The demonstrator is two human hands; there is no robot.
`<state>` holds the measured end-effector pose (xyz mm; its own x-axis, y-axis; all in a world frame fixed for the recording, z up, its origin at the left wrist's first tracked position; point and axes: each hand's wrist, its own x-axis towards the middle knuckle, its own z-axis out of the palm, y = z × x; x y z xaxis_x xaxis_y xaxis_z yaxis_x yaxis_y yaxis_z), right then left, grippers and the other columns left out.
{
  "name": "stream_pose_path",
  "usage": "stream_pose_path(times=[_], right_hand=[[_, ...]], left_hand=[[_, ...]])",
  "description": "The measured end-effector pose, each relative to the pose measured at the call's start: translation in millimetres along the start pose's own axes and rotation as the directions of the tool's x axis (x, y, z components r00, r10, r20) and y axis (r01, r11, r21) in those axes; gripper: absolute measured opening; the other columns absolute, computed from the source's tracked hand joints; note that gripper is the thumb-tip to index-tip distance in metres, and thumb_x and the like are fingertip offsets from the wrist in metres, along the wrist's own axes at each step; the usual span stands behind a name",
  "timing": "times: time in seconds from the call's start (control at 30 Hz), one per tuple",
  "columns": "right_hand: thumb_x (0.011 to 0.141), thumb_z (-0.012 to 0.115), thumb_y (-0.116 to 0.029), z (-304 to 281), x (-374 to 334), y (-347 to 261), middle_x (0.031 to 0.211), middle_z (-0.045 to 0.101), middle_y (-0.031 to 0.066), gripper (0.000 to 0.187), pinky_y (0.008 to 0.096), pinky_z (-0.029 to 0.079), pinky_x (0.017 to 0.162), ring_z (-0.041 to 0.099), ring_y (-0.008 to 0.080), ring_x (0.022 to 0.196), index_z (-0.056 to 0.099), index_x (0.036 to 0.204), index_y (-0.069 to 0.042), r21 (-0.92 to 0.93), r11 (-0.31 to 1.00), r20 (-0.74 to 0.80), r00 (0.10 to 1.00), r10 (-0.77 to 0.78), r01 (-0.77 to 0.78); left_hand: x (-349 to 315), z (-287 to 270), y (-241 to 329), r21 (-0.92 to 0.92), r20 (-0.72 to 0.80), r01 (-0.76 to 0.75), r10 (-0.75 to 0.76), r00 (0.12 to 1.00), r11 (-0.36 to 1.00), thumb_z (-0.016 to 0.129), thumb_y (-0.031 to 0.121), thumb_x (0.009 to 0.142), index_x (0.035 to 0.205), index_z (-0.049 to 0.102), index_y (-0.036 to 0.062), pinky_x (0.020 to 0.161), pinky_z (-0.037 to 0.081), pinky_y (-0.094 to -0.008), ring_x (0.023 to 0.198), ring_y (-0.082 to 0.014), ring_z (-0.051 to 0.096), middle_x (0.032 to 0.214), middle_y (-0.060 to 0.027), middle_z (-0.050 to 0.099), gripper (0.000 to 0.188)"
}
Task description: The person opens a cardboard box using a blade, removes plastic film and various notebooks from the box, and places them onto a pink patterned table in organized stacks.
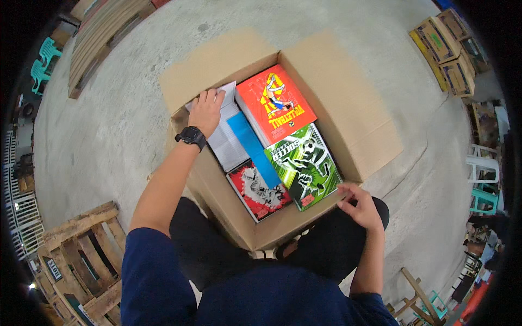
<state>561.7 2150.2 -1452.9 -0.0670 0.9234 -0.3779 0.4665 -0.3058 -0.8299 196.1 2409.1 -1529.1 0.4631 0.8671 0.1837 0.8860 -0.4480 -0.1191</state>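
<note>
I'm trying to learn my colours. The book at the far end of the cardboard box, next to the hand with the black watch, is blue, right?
Not quite. The head view shows that the book at the far end of the cardboard box is orange-red, not blue. It does lie next to the left hand, which wears the black watch.

The left arm stretches far forward, bare from the dark blue sleeve, a black watch at the wrist; the left hand [206, 110] lies palm down with fingers spread flat. The right arm bends at the elbow, and the right hand [360, 205] sits near, fingers loosely curled, gripping nothing.
</note>
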Motion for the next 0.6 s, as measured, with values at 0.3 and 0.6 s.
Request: stream_pose_path(times=[0.3, 0.6], right_hand=[[0.072, 0.063, -0.006, 7, -13, -5, 0.084, 0.060, 0.0090, 0.034, 0.0280, 0.046, 0.065, 0.055, 0.0154, 0.070, 0.055, 0.106, -0.003, -0.088, 0.996, 0.071, 0.997, -0.006, 0.012], [0.072, 0.064, -0.007, -3, -11, 1, 0.082, 0.060, 0.0068, 0.034, 0.0253, 0.045, 0.062, 0.054, 0.0119, 0.066, 0.056, 0.105, -0.002, -0.124, 0.992, -0.076, 0.997, 0.014, -0.024]], left_hand=[[-3, 0, -9, 0.045, -0.122, 0.128, -0.121, 0.985, 0.991, 0.067, 0.012, 0.064, 0.116, 0.043, 0.0120, 0.080, 0.039, -0.0372, 0.101, -0.0242, 0.044, 0.107, -0.0061, 0.046, 0.058], [5, -5, -43, 0.116, -0.048, 0.030, -0.024, 0.999, 0.993, 0.069, 0.022, 0.067, 0.104, 0.047, 0.0126, 0.074, 0.043, -0.0366, 0.092, -0.0226, 0.050, 0.097, -0.0063, 0.049, 0.044]])
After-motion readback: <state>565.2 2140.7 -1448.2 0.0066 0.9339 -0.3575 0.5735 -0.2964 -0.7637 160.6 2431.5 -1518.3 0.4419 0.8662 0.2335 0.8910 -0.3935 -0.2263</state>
